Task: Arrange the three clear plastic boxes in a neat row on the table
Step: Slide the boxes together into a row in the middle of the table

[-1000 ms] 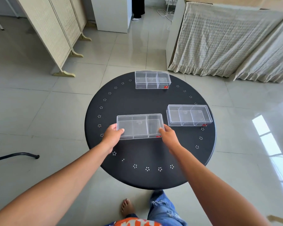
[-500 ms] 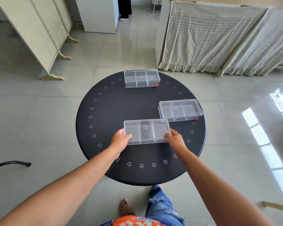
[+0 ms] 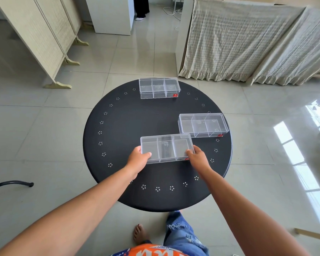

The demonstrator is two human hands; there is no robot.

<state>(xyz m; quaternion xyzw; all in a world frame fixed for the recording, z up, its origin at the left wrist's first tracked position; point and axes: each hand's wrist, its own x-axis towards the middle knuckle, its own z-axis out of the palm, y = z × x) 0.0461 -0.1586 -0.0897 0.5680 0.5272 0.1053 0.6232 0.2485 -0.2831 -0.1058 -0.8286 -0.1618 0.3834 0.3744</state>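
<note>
Shifted right & a bit further in, the near box (image 3: 166,148) now nearly meets the right box (image 3: 203,125), far box (image 3: 159,88) apart at the table (image 3: 118,137) back; we've got left hand (image 3: 138,160) & right hand (image 3: 198,157) pinched shut on its short ends — prob light, stiff, slick plastic, so ends it is.

Beyond the hands, past the far floor tiles, a white cabinet (image 3: 112,14) stands between a cream folding screen (image 3: 44,34) on the left and pale wrinkled cloths (image 3: 248,45) draped on the right. A black curved bar (image 3: 11,183) lies on the floor well left of the hands.
</note>
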